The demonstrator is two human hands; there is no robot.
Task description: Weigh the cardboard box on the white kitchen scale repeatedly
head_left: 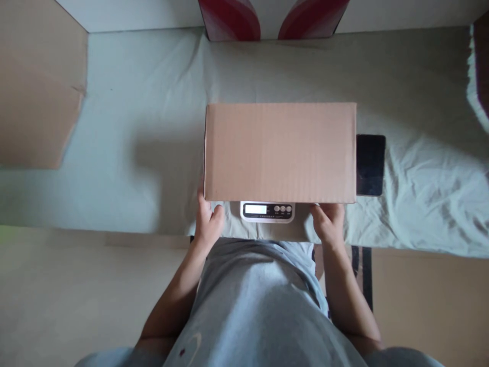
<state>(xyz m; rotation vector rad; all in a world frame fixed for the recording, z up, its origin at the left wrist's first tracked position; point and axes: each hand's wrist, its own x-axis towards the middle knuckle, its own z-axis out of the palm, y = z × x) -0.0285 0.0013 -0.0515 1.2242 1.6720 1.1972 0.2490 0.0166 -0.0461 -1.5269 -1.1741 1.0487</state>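
While the box (280,152) sits at the centre of the frame over the scale (267,211), I see both hands at its near edge. The left hand (208,224) holds the lower left corner, thumb out in front, the other fingers tucked under or behind the cardboard; the right hand (329,221) meets the lower right corner the same way. Each grip looks loosely curled on the box's edge rather than clamped, though I cannot tell how much weight the hands carry.

I judge the step in hand to be resting the box on the scale, whose lit display and three buttons peek out just below the cardboard. The next move, to my mind, calls for freeing the box of any hand pressure, keeping it level and centred.

The surface is a bed (133,153) under a pale, wrinkled sheet, not a counter. A dark tablet (370,164) lies touching the box's right side. Brown cardboard (38,86) fills the upper left, two red shapes (267,18) stand at the top centre, and beige floor (57,295) runs along the bottom.
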